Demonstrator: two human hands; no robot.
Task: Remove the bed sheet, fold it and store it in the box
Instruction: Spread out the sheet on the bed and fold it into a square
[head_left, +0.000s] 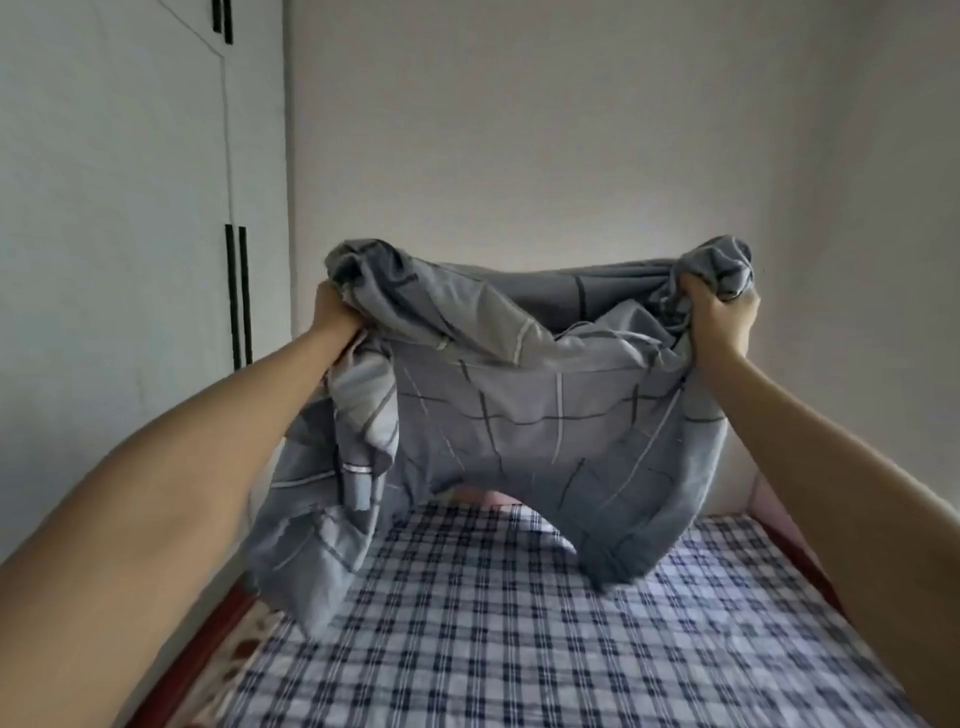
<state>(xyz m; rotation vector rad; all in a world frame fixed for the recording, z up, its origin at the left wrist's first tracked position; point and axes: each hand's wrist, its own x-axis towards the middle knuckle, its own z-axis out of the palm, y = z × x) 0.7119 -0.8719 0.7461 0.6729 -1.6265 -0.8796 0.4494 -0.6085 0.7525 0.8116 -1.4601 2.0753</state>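
Bed sheet (519, 415) (grey, checked) hangs over plaid mattress (519, 634); left hand (335, 312), right hand (719, 317) fingers clench upper corners.

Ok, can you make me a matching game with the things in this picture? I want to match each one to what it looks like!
Things:
1. bed sheet
2. mattress
3. wardrobe handles
4. wall

What it looks like:
a. black, long and thin
b. blue and white checks, lying flat
c. plain and pale, behind the bed
d. grey with thin lines, held up in the air by the left hand and the right hand

Right pairs: 1-d, 2-b, 3-a, 4-c
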